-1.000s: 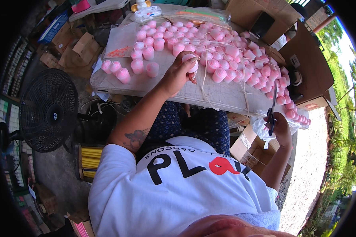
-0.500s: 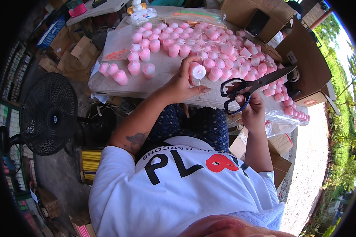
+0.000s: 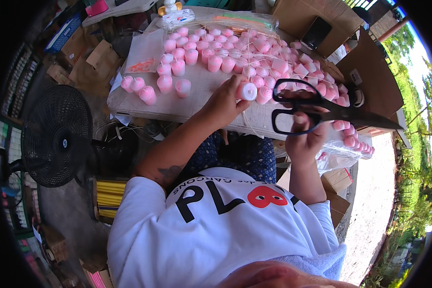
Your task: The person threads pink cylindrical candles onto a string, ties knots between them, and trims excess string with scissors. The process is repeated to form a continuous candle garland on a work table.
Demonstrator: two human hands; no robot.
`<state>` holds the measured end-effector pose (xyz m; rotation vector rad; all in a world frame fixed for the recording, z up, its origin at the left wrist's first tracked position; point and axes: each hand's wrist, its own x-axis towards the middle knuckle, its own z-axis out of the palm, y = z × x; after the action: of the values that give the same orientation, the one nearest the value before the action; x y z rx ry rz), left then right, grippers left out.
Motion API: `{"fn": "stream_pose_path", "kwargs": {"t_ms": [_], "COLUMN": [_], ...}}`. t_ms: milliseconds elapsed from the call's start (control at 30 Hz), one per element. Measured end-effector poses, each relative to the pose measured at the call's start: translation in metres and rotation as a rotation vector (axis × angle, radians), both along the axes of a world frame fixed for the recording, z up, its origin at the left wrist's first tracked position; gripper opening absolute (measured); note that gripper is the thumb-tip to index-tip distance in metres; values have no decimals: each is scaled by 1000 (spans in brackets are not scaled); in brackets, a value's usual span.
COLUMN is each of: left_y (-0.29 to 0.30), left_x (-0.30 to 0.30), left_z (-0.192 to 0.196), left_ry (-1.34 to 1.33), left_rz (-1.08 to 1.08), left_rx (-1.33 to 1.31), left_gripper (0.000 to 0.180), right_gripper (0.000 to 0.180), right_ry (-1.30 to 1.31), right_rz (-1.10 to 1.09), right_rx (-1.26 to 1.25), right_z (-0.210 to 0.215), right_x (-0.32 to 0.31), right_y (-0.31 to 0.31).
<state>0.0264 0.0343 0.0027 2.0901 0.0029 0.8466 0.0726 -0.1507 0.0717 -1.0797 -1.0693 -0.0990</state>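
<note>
My left hand is closed round a small pink candle, its pale round end turned toward me. A thin wick string hangs below that hand. To the right, my right hand grips a large pair of scissors with dark handles. Their blades point right, away from the candle, and look closed, though slightly blurred. Many pink cup-shaped candles crowd the white table beyond my hands. Some stand upright; others lie on their sides with loose strings across them.
Open cardboard boxes border the table's right side, with a dark phone by one. A plastic sheet lies at the left. A black fan stands on the floor at left, near a crate of yellow sticks.
The scissors have swung to the right, away from the candle, and their blades now point further right. My left fingers and thumb have closed more tightly on the candle, which has shifted slightly.
</note>
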Motion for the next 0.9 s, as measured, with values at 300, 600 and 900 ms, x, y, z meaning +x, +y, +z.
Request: {"fn": "stream_pose_path", "kwargs": {"t_ms": [300,600,900], "left_y": [1,9,20], "left_x": [4,11,1], "left_z": [2,6,-13], "left_ry": [13,53,170], "left_rz": [37,-6,-174], "left_rx": [31,-70,-626], "left_gripper": [41,42,40], "right_gripper": [29,21,28], "right_ry": [-60,58,456], "right_rz": [59,-14,308], "right_rx": [-542,-190,-200], "right_z": [-25,-2,-15], "right_x": [16,8,18], "right_y": [19,11,-6]}}
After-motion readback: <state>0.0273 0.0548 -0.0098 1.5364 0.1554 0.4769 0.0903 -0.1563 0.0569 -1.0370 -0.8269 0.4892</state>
